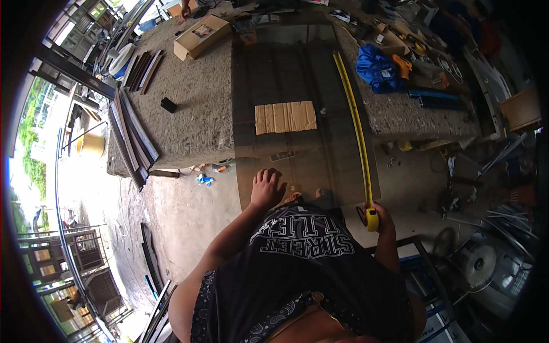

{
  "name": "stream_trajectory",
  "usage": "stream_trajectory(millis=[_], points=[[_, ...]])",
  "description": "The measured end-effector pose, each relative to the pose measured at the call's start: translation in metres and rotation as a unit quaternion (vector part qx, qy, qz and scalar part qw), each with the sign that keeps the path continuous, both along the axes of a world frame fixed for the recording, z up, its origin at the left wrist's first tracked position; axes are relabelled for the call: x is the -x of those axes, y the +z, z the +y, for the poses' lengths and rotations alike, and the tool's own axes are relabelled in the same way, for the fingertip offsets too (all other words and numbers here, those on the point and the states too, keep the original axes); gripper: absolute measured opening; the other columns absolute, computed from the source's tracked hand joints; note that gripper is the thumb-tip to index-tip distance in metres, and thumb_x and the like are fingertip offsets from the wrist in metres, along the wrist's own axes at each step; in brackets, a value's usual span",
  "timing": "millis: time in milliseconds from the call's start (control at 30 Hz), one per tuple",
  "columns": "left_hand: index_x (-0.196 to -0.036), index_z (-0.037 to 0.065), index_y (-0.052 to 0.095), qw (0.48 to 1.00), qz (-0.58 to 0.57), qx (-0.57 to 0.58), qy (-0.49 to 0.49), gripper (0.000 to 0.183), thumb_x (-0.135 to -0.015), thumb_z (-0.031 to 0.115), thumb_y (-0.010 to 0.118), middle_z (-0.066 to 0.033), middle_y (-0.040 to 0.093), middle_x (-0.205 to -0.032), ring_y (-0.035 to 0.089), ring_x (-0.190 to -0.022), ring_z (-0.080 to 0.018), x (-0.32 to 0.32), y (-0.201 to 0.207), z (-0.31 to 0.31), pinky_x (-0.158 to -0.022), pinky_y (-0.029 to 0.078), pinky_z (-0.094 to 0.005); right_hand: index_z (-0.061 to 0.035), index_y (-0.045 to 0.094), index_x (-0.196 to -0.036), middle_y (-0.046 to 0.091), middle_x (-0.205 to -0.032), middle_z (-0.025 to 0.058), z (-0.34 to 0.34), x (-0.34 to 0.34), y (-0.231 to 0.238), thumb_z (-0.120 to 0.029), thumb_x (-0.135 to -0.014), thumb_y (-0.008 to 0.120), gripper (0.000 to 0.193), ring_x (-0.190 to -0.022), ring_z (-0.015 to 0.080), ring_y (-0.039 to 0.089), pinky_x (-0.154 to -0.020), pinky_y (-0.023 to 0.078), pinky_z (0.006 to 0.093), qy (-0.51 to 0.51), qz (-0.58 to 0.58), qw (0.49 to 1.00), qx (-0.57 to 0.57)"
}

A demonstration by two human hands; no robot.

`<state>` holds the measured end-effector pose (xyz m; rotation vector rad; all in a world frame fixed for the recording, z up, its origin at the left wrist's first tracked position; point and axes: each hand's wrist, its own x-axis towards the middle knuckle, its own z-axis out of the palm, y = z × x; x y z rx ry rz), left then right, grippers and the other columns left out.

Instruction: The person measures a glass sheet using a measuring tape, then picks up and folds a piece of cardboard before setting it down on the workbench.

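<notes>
A dark, see-through sheet of tinted glass (280,74) lies across the worktable and juts out past its near edge toward my body. On the glass rests a flat piece of corrugated cardboard (286,117). My right hand (383,216) grips a yellow tape measure (372,220) at the sheet's near right corner. Its pulled-out blade (355,120) runs along the right side of the glass to the far part. Over the near left part of the glass is my left hand (267,187), fingers loosely spread and holding nothing; whether it presses on the glass I cannot tell.
The worktable (194,86) has a rough, carpet-like cover. On its left lie metal strips (132,134), a small black block (168,105) and an open cardboard box (202,35). To the right are a blue bag (377,68), an orange tool (402,66) and dark profiles (437,98). A fan (479,263) stands lower right.
</notes>
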<state>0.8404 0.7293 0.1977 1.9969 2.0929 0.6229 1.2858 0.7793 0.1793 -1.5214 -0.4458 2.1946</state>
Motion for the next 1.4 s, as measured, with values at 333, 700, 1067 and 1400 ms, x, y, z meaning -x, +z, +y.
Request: stream_trajectory(millis=[333, 700, 1067, 1400], points=[[-0.112, 0.011, 0.058, 1.000, 0.001, 0.005, 0.002, 0.037, -0.084, 0.034, 0.065, -0.0106, 0.053, -0.119, 0.045, -0.119, -0.0330, 0.002, -0.005, -0.002, -0.097, 0.039, -0.0462, -0.0081, 0.054, -0.106, 0.059, -0.085, 0.0069, -0.004, -0.026, 0.010, -0.043, -0.099, 0.047, 0.037, -0.066, 0.0211, 0.060, -0.061, 0.051, 0.0347, -0.026, 0.096, 0.995, -0.012], [-0.110, 0.008, 0.058, 0.999, -0.045, 0.007, 0.029, 0.034, -0.083, 0.027, 0.066, -0.0126, 0.055, -0.112, 0.049, -0.108, -0.0337, 0.006, -0.013, 0.048, -0.093, 0.042, -0.0443, -0.0043, 0.061, -0.098, 0.062, -0.079, 0.0068, 0.163, -0.033, 0.067, -0.043, -0.101, 0.045, 0.042, -0.069, 0.0167, 0.063, -0.064, 0.052, 0.0311, 0.303, -0.138, 0.926, -0.180], [-0.110, 0.009, 0.056, 0.996, -0.001, 0.001, 0.086, 0.036, -0.080, 0.025, 0.069, -0.0120, 0.054, -0.116, 0.049, -0.112, -0.0343, -0.024, -0.005, 0.077, -0.096, 0.041, -0.0459, -0.0058, 0.067, -0.090, 0.064, -0.081, 0.0035, 0.391, 0.096, 0.074, -0.040, -0.101, 0.046, 0.042, -0.073, 0.0127, 0.059, -0.072, 0.047, 0.0294, 0.433, -0.199, 0.829, -0.292], [-0.105, 0.009, 0.055, 0.992, 0.010, 0.013, 0.128, 0.031, -0.078, 0.018, 0.068, -0.0119, 0.054, -0.113, 0.049, -0.108, -0.0344, -0.029, -0.005, 0.086, -0.094, 0.042, -0.0451, -0.0035, 0.064, -0.092, 0.066, -0.081, 0.0086, 0.442, 0.195, -0.025, -0.033, -0.101, 0.047, 0.035, -0.066, 0.0188, 0.063, -0.065, 0.050, 0.0334, 0.292, -0.022, 0.928, -0.229]])
